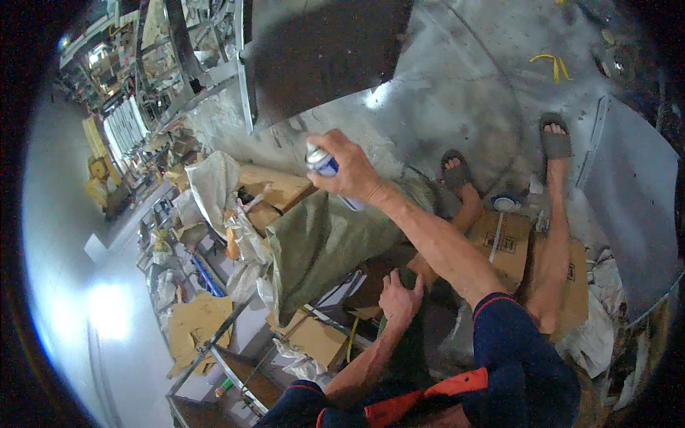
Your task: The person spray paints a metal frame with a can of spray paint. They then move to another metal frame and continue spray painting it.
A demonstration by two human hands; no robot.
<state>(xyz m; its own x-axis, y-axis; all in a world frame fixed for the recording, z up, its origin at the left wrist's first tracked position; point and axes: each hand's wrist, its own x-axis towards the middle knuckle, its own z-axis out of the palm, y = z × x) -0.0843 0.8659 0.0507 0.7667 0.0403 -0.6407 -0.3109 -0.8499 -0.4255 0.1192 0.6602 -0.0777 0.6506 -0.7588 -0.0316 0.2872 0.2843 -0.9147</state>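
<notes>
My right hand is closed round a spray can with a white top and a blue and white body. The can tilts, its top toward the upper left, with a finger near the nozzle. Beyond it, a large dark flat panel stands with a light metal edge along its left side. Lower down, my left hand has its fingers curled beside my leg, against something dark that I cannot make out. A green-grey woven sack lies to the left of both hands.
Flattened cardboard lies under my legs, near a small round white and blue object. A grey panel leans at the right. Metal frames, cardboard scraps and plastic sheeting clutter the left. A yellow strap lies on the floor.
</notes>
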